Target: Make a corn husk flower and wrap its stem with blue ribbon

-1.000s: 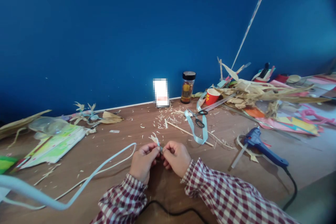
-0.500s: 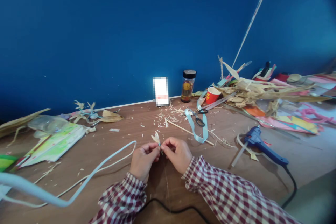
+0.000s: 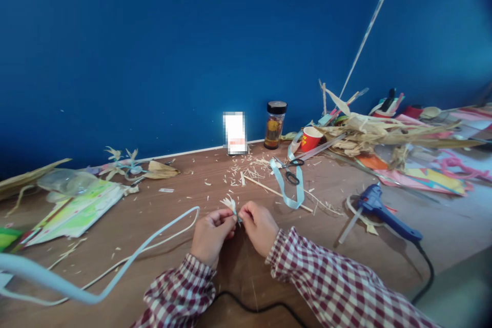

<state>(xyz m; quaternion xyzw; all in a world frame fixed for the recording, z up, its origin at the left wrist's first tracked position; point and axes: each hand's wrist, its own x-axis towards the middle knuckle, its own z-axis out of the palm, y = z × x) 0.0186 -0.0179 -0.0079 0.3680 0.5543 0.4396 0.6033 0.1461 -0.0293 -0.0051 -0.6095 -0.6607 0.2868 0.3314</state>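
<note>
A small pale flower of husk strips (image 3: 229, 204), wrapped with light blue at its base, stands up between my hands. My left hand (image 3: 212, 233) is closed, thumb and fingers pinching the flower near its base. Just to the right, my right hand (image 3: 260, 228) is also closed in a pinch at the flower's blue lower part. What lies between its fingertips is too small to make out. Beyond the hands are a thin stick (image 3: 277, 193), scissors (image 3: 293, 170) with black handles and a light blue ribbon (image 3: 290, 197).
A blue glue gun (image 3: 384, 210) lies at right, its black cord trailing down. A red paper cup (image 3: 310, 139), a dark-lidded jar (image 3: 275, 125) and a bright blurred screen (image 3: 235, 132) stand near the wall. Dried husks (image 3: 369, 130) pile up at right; a white lamp-like arm (image 3: 77, 289) curves in at left.
The flower has turned and tilts a little, showing more of its blue side. My right hand has shifted slightly right, with a small gap opening between the hands.
</note>
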